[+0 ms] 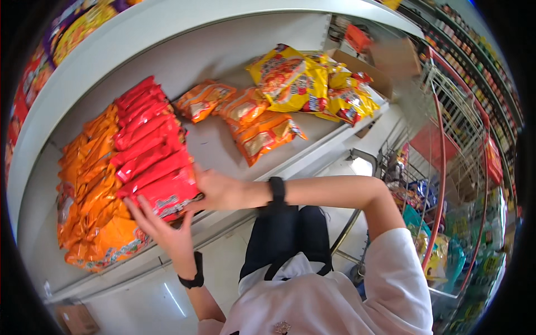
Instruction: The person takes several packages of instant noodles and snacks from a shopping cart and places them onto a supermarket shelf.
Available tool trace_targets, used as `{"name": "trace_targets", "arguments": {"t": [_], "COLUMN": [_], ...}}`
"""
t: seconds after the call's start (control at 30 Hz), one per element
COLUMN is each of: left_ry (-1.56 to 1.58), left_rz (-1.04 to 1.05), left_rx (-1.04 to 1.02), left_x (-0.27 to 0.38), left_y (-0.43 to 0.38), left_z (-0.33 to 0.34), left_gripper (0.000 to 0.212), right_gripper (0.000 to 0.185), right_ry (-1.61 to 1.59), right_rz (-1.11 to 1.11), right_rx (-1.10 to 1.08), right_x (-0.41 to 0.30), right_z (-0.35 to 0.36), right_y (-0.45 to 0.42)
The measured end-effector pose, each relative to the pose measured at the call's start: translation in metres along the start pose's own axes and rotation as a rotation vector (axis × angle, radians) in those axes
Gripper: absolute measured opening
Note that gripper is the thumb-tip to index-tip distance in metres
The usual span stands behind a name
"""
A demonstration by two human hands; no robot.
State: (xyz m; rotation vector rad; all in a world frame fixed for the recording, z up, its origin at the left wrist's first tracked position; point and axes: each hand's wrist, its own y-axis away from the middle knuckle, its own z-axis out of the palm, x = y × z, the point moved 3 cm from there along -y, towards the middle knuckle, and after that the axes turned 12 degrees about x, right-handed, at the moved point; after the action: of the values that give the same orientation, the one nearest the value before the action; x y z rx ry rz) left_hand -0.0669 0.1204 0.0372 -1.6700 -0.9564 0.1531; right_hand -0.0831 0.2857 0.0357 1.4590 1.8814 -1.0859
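Note:
On the white shelf (209, 150), a row of red plastic food packets (155, 155) stands packed front to back. My left hand (161, 230) lies spread against the front left of the row, fingertips on the foremost red packet. My right hand (220, 190) reaches across and touches the row's right side near the front; part of its grip is hidden. Orange packets (90, 180) stand in rows directly left of the red ones. Loose orange packets (259, 134) lie to the right, with a pile of yellow packets (301, 79) beyond them.
A wire shopping cart with red rails (439, 146) holding mixed packets is at the right. Cardboard boxes (395, 58) sit past the shelf's right end. The white edge of an upper shelf (83, 54) curves overhead. Another carton (77, 319) lies on the floor, lower left.

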Motion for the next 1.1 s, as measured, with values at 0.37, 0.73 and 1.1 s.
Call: {"name": "trace_targets", "arguments": {"t": [0.37,0.73,1.1], "left_ry": [-0.096,0.302,0.156], "left_rz": [0.204,0.210,-0.101], "left_rx": [0.074,-0.131,-0.637], "left_x": [0.043,0.114,0.063], "left_y": [0.006,0.019,-0.018], "left_z": [0.016,0.097,0.188], "left_gripper": [0.078,0.054,0.085], "right_gripper": [0.071,0.034,0.032], "right_ry": [0.396,-0.123,-0.132], "right_rz": [-0.171,-0.024,0.180], "right_rx": [-0.297,0.684,0.752], "right_x": [-0.036,-0.018,0.028], "right_z": [-0.116,-0.157,-0.115], "right_y": [-0.005,0.130,0.210]}}
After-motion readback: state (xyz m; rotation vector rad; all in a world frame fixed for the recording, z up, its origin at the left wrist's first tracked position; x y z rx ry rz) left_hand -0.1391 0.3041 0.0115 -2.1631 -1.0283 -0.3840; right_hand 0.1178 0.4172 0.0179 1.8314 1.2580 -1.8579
